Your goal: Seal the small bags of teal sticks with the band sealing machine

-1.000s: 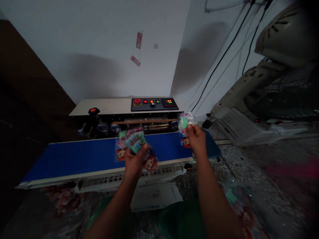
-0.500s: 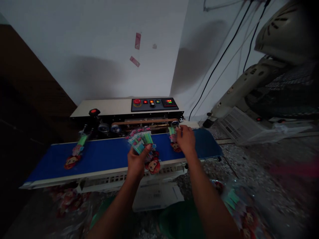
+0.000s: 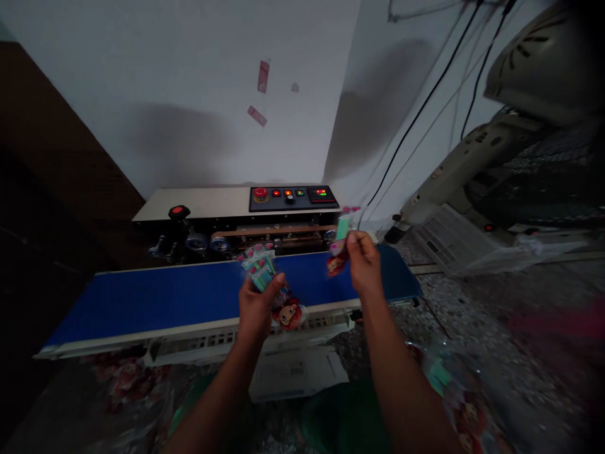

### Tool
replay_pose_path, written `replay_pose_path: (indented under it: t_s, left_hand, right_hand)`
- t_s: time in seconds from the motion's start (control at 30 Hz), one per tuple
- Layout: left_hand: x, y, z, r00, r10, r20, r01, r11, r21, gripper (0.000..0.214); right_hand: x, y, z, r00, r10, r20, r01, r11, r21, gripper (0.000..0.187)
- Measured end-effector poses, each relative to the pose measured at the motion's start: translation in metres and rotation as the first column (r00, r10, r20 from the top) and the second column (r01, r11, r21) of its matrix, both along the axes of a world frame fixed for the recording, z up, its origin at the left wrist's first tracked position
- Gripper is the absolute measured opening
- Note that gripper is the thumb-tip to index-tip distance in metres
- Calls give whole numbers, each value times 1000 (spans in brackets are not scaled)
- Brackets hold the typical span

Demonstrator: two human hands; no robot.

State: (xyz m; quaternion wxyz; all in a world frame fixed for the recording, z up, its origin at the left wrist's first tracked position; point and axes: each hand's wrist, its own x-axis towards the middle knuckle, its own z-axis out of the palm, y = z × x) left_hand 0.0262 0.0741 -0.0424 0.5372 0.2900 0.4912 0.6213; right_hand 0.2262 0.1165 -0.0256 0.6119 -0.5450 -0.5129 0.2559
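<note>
My left hand (image 3: 255,308) is closed around a fanned bunch of small clear packets (image 3: 269,284) with green and pink contents and red cartoon heads, held over the near edge of the blue conveyor belt (image 3: 155,296). My right hand (image 3: 363,265) pinches a single packet (image 3: 339,247) of the same kind, lifted above the right part of the belt, just in front of the sealing machine (image 3: 246,217).
The machine's control panel (image 3: 293,197) shows a red button and lit lights. A large grey machine (image 3: 510,151) and cables stand at the right. More packets lie on the floor at lower right (image 3: 463,403) and lower left (image 3: 125,381). A white sheet (image 3: 293,373) lies under the belt.
My right hand, down at the belt by the sealer half a second ago, has risen with a single packet. The packet seen on the belt's left end is gone from view.
</note>
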Motion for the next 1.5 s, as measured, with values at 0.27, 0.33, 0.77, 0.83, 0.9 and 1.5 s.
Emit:
replay_pose_path:
  t_s: [0.27, 0.33, 0.77, 0.83, 0.9, 1.5]
  left_hand:
    - [3, 1, -2, 999, -12, 37, 12, 1000, 8, 32]
    - [4, 0, -2, 999, -32, 44, 33, 999, 0, 32]
    - [5, -1, -1, 996, -62, 65, 58, 997, 51, 36]
    - [5, -1, 0, 996, -55, 72, 51, 997, 58, 37]
    - [4, 0, 0, 994, -54, 95, 50, 998, 44, 40]
    - [8, -7, 8, 961, -221, 166, 227, 974, -21, 35]
  right_hand:
    - [65, 9, -29, 639, -178, 748, 546, 790, -278, 31]
    - [58, 12, -33, 614, -105, 782, 553, 764, -332, 31]
    - [-45, -13, 0, 844, 534, 51, -506, 824, -255, 33]
    - [-54, -15, 1, 852, 523, 15, -513, 840, -179, 26]
    - [-50, -14, 1, 916, 400, 6, -399, 915, -63, 24]
    - [45, 21, -30, 561, 83, 824, 514, 745, -425, 35]
